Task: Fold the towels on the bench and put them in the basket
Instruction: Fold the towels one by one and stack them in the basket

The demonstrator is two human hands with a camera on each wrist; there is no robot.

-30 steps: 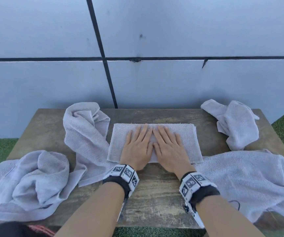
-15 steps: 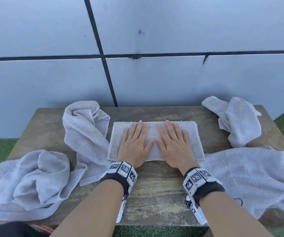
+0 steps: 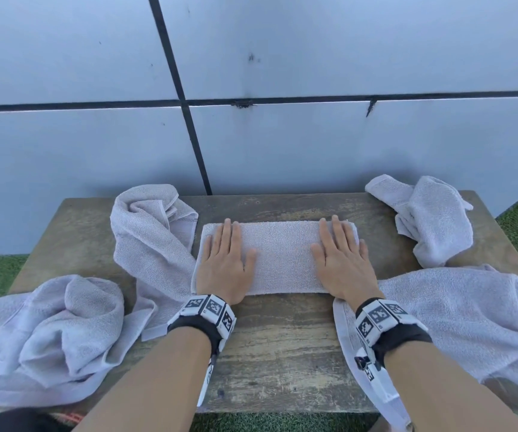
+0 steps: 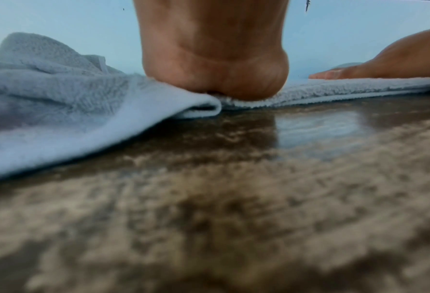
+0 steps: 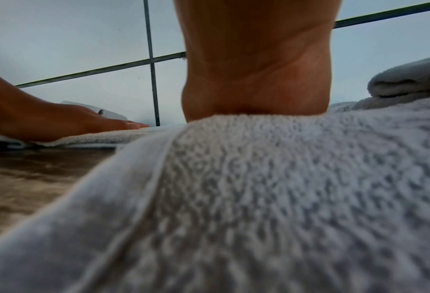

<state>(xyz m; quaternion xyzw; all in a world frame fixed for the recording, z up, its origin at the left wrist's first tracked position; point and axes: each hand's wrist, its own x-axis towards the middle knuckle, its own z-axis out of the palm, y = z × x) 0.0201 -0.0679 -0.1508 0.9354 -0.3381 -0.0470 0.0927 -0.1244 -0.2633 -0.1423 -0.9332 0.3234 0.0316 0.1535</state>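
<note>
Towel strip under both my palms: the folded towel [image 3: 278, 257] lies in the middle of the wooden bench [image 3: 282, 347], its long axis running left to right, parallel to the grey panelled wall [image 3: 313, 151]. My left hand [image 3: 225, 263] lies flat on its left end, fingers straight and pointing to the far edge, gripping nothing. My right hand [image 3: 340, 260] lies the same way on the right end, flat and holding nothing. The two hands are well apart, with bare towel between them.

That layout settles the next fold, I judge: either end can be carried across the middle to the other, and each hand sits right at its own end, so neither has the advantage.

Four loose towels wait: a crumpled towel [image 3: 49, 335] at the near left, a draped towel [image 3: 148, 244] touching the strip's left edge, a bunched towel [image 3: 429, 219] at the far right, and a spread towel [image 3: 457, 319] at the near right, under my right wrist. No basket is in view.
</note>
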